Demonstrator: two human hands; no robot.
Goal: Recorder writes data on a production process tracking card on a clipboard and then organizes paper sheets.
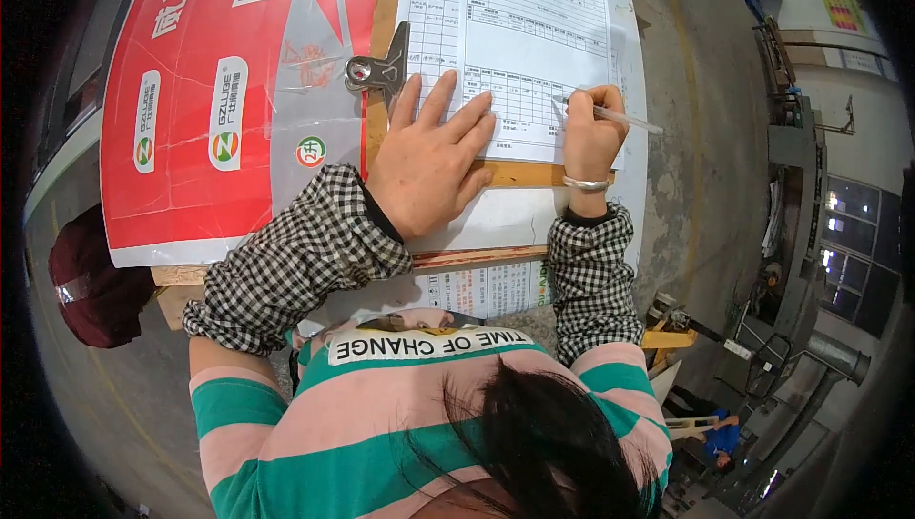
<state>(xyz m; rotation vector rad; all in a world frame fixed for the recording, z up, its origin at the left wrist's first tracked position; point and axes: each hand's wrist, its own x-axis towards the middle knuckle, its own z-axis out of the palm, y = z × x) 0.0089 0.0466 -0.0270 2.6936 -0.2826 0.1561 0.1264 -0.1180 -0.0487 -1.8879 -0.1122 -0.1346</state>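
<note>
My left hand point(429, 162) lies flat with its fingers spread, its fingertips on the lower left of the printed form sheets point(538, 14). In my right hand point(593, 133) a slim clear pen point(634, 121) is gripped, its tip over the table of boxes on the upper sheet. The sheets overlap on a brown clipboard point(534, 174). A metal clip point(376, 72) holds them at the board's left side, just above my left hand. Checked sleeve covers wrap both forearms, and a silver bracelet circles my right wrist.
Left of the clipboard, a red and grey printed cardboard sheet point(238, 195) covers much of the white table point(515, 217). A dark red cloth-covered thing point(100, 276) stands beyond the table's left edge. At the right are floor, machinery and a person in blue point(721, 438).
</note>
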